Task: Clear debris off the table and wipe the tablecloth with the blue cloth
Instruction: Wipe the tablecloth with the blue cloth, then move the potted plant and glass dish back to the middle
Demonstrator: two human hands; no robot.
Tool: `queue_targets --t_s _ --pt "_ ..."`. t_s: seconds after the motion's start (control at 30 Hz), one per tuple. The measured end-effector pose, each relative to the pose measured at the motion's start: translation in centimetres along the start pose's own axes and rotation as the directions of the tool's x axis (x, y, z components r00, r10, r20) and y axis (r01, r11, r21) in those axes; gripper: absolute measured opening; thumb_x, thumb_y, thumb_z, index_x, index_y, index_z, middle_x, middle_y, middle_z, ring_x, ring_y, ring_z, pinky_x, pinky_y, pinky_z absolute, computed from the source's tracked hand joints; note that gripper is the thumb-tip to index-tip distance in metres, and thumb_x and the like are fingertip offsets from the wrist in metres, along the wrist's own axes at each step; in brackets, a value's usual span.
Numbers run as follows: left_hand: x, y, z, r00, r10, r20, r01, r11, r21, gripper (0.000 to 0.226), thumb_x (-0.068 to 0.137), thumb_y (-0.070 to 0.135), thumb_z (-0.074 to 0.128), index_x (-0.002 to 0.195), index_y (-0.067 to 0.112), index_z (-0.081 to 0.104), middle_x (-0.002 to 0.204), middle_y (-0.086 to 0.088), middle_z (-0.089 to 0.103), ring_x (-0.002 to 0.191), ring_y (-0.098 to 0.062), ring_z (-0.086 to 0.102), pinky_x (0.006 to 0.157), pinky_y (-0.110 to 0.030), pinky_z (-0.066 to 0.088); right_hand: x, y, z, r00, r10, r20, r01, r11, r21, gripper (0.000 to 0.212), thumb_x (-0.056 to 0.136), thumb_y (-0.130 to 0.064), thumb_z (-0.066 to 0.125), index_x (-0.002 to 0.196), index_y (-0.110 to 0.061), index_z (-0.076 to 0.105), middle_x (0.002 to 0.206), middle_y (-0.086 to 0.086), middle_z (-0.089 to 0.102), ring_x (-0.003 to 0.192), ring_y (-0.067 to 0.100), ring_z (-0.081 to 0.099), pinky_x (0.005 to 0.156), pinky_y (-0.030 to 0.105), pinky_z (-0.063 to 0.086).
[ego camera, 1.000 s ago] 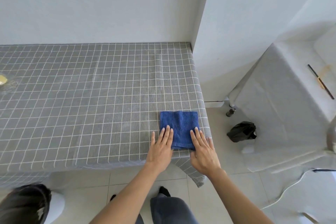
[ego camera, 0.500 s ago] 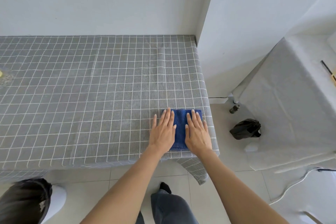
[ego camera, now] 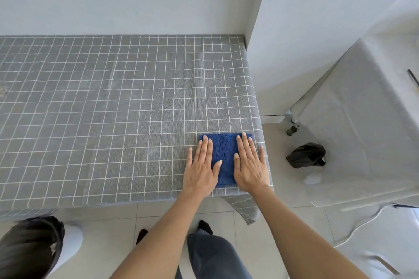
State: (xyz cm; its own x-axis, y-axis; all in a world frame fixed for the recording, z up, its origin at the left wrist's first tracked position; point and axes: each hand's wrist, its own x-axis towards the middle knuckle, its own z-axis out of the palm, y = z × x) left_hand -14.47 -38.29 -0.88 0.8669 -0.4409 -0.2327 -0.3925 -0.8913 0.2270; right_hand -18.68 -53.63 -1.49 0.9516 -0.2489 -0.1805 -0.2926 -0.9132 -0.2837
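1. You have one view only, worn on your head, so no second view shares the scene.
2. It looks forward and steeply down over the tablecloth [ego camera: 127, 106] toward the wall.
3. It sits close above the table's near right corner.

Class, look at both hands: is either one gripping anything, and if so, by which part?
Nothing is gripped. The left hand and right hand lie flat, palms down, pressing the blue cloth along its left and right sides.
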Motion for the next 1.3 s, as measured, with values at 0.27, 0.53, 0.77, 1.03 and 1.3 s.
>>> queue_targets --t_s 0.27,0.53,0.77,1.03,1.3 --pt "0.5 -0.5 -1.3 0.997 0.007 0.082 -0.011 0.999 0.044 0.066 0.095 0.053 0.000 0.147 0.017 -0.019 0.156 0.002 -0.024 0.144 -0.012 -0.020 0.112 -0.040 -0.018 0.4 -0.5 -0.9 0.995 0.019 0.096 -0.014 0.999 -0.050 0.061 0.094 -0.042 -0.003 0.151 -0.020 -0.009 0.157 -0.007 -0.014 0.144 0.012 -0.015 0.117 0.042 -0.009" --pt "1.7 -4.4 -7.3 0.994 -0.060 0.087 0.053 0.995 0.083 0.059 0.102 0.043 0.010 0.151 0.015 -0.009 0.158 -0.004 -0.017 0.146 -0.018 -0.014 0.115 -0.047 -0.010 2.1 -2.6 -5.3 0.992 0.032 0.125 -0.019 0.995 -0.103 0.053 0.103 -0.036 0.017 0.152 -0.019 0.008 0.160 0.004 -0.002 0.147 0.022 -0.007 0.118 0.044 -0.001" --pt "1.7 -11.2 -13.7 0.981 -0.184 0.069 0.173 0.975 0.140 0.060 0.103 0.042 0.015 0.151 0.014 -0.007 0.159 -0.006 -0.014 0.146 -0.021 -0.013 0.116 -0.052 -0.006 5.9 -10.4 -9.3 0.990 -0.064 0.123 0.078 0.990 -0.116 0.053 0.103 -0.036 0.018 0.152 -0.019 0.007 0.160 0.005 0.001 0.147 0.023 -0.008 0.118 0.046 -0.002" --pt "-2.4 -22.6 -21.5 0.927 -0.374 -0.025 0.374 0.919 0.125 0.060 0.103 0.042 0.016 0.151 0.012 -0.006 0.159 -0.008 -0.013 0.147 -0.022 -0.011 0.116 -0.054 -0.003 8.5 -25.0 -11.4 0.966 -0.239 0.102 0.253 0.953 -0.164 0.055 0.102 -0.040 0.016 0.152 -0.019 0.007 0.160 0.006 0.005 0.147 0.025 -0.003 0.118 0.047 0.001" --pt "-9.4 -35.9 -24.4 0.854 -0.509 -0.105 0.517 0.853 0.069 0.060 0.103 0.039 0.020 0.152 0.011 0.000 0.160 -0.009 -0.009 0.147 -0.023 -0.008 0.115 -0.054 0.001 8.3 -40.5 -7.8 0.900 -0.420 0.112 0.433 0.891 -0.134 0.055 0.102 -0.041 0.017 0.152 -0.019 0.008 0.160 0.007 0.004 0.147 0.025 -0.004 0.118 0.047 0.001"
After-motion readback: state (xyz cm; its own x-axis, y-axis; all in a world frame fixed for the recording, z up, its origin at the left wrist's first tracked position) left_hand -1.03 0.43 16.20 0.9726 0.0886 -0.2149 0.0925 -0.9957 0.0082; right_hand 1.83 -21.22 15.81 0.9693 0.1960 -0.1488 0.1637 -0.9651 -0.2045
